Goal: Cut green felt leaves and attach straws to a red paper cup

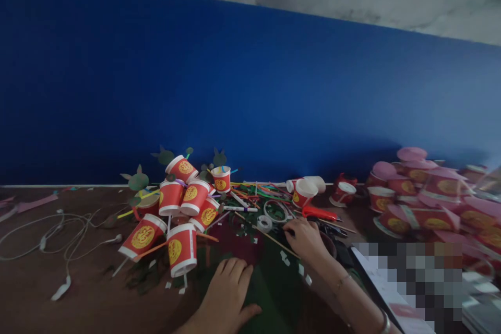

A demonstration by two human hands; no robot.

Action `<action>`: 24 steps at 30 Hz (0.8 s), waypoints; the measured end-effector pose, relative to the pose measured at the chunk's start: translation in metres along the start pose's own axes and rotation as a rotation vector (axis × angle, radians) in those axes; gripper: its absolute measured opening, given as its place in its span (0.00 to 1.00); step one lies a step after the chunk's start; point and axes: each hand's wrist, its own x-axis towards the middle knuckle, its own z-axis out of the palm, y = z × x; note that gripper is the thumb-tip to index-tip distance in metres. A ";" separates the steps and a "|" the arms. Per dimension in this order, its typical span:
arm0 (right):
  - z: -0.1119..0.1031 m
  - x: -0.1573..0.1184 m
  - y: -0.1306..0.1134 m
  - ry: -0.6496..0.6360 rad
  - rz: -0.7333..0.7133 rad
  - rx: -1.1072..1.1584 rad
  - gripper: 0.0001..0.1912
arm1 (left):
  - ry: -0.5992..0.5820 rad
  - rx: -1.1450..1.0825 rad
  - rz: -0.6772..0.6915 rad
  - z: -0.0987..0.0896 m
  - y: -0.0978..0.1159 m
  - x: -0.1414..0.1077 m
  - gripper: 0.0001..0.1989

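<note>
My left hand point(231, 292) lies palm down on the dark green paper point(274, 292), its fingers stretched forward and its thumb apart; nothing shows in it. Farther right, my right hand point(307, 239) reaches over the clutter with its fingers curled down. What those fingers hold, if anything, is hidden. Close by are a roll of clear tape point(265, 224), a thin wooden stick point(276, 242) and a red-handled tool point(321, 213). Left of my hands stands a heap of red paper cups point(182, 250) with yellow prints, some fitted with straws and green animal-head cutouts point(138, 181).
Coloured straws point(250, 193) and a white marker point(240, 209) lie toward the blue panel point(250, 88). Plain cups point(305, 191) stand at the back. More red cups with pink discs point(426, 188) crowd the right. White earphones point(62, 288) trail their cable at left.
</note>
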 end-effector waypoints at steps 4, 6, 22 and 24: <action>-0.004 0.003 -0.005 -0.139 -0.095 -0.061 0.17 | 0.011 0.009 -0.030 0.003 0.001 0.000 0.31; -0.008 0.006 -0.010 -0.185 -0.149 -0.131 0.20 | 0.031 -0.003 -0.043 0.003 0.001 0.001 0.30; -0.084 0.016 -0.023 -0.212 -0.084 -0.327 0.16 | 0.030 -0.101 -0.229 -0.011 0.009 0.008 0.39; -0.090 0.013 -0.018 -0.204 -0.045 -0.349 0.16 | 0.022 -0.127 -0.260 -0.012 0.011 0.008 0.38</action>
